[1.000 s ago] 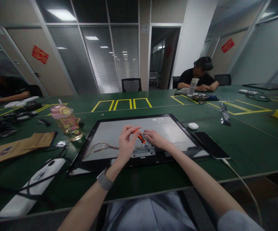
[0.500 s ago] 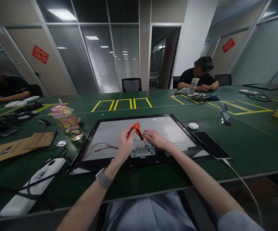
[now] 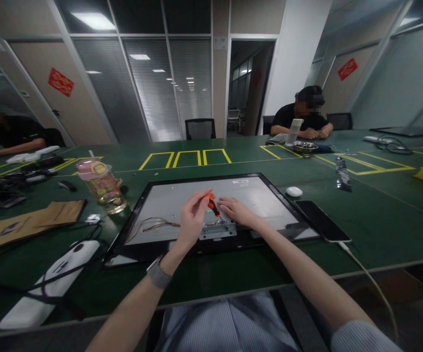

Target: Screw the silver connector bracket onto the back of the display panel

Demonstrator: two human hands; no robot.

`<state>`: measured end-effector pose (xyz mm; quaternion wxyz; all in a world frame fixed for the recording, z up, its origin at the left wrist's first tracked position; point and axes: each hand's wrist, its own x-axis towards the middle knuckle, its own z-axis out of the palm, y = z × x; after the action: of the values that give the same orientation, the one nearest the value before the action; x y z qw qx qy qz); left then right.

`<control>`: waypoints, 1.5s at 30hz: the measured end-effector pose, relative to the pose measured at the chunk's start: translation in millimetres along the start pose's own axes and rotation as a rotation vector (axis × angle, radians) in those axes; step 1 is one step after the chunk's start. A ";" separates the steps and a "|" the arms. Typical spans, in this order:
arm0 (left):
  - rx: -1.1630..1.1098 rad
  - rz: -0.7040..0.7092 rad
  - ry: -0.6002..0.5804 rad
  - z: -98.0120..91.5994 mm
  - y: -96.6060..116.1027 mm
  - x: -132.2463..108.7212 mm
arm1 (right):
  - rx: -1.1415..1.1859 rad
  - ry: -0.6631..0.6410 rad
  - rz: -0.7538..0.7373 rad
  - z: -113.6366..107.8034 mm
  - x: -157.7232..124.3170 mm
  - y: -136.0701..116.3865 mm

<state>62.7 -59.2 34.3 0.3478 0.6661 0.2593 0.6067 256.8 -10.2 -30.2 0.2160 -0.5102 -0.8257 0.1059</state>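
My left hand [image 3: 194,215] is closed around the orange and black handle of a screwdriver [image 3: 213,205]. The screwdriver leans down to the right, its shaft meeting a small metal bracket [image 3: 217,230] near the front edge of a display panel [image 3: 160,200]. The panel lies flat, grey back up, inside a black frame. My right hand [image 3: 237,212] rests on the panel just right of the screwdriver, fingers stretched out; its thumb is hidden. Thin coloured wires [image 3: 156,222] run across the panel left of the bracket.
A smartphone [image 3: 321,221] on a cable and a white earbud case [image 3: 294,191] sit right of the panel. To the left are a drink bottle [image 3: 103,186], a brown paper bag [image 3: 31,222] and a white power strip [image 3: 52,281]. Two people sit across the table.
My left hand has turned slightly on the screwdriver, and the handle has shifted a little right and down. My right hand stays in place.
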 end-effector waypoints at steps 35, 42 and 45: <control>0.058 0.004 0.062 2.5 2.1 -2.1 | -0.019 0.002 -0.013 0.4 0.0 1.7; 0.059 0.008 0.113 3.6 -4.5 -1.1 | -0.026 -0.013 0.000 0.0 0.9 1.2; 0.123 -0.014 0.184 3.2 -4.3 -0.2 | -0.019 -0.009 -0.003 -0.3 0.4 0.5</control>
<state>66.2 -57.2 30.7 0.2852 0.6259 0.3314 0.6458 257.1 -9.6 -30.0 0.2077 -0.5105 -0.8284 0.0999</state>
